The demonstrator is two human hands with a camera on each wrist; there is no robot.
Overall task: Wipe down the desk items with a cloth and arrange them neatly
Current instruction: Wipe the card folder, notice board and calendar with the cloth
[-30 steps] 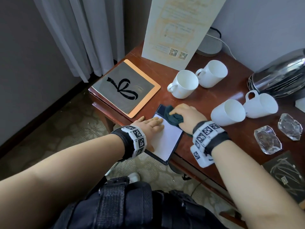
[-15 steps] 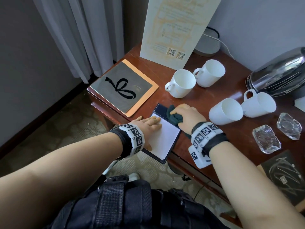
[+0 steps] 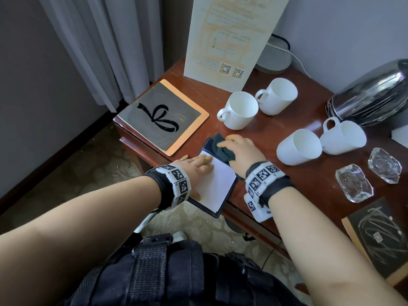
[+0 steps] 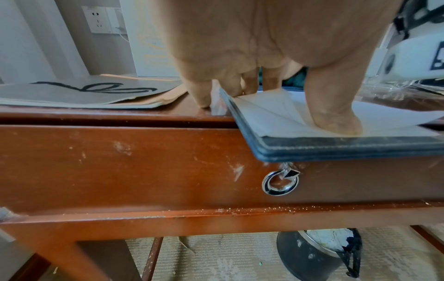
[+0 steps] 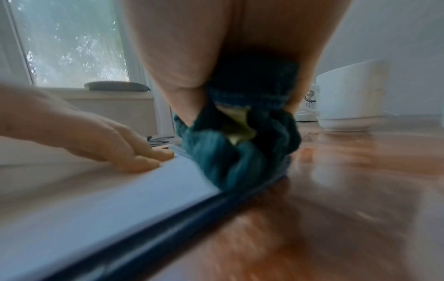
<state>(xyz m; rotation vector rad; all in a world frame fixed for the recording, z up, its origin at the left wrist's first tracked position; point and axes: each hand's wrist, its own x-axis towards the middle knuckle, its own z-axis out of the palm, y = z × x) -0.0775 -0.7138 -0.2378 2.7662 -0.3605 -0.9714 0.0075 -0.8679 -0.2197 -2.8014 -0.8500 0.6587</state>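
A dark blue notepad holder with white paper (image 3: pixel 215 184) lies at the desk's front edge and overhangs it (image 4: pixel 336 148). My left hand (image 3: pixel 196 164) lies flat on the paper with straight fingers and holds it down; the thumb (image 4: pixel 336 117) presses the sheets. My right hand (image 3: pixel 240 149) grips a bunched dark teal cloth (image 3: pixel 223 149) and presses it on the holder's far right corner (image 5: pixel 235 155). The right wrist view is motion-blurred.
Several white mugs (image 3: pixel 239 110) lie or stand on the wooden desk (image 3: pixel 265 138) beyond and right of my hands. A grey bow-print mat (image 3: pixel 161 118) lies at the left, glass coasters (image 3: pixel 353 186) at the right, a tall card (image 3: pixel 229 36) behind, a steel kettle (image 3: pixel 373 100) far right.
My right hand with the cloth has shifted slightly along the holder's far end. The left hand stays pressed on the paper.
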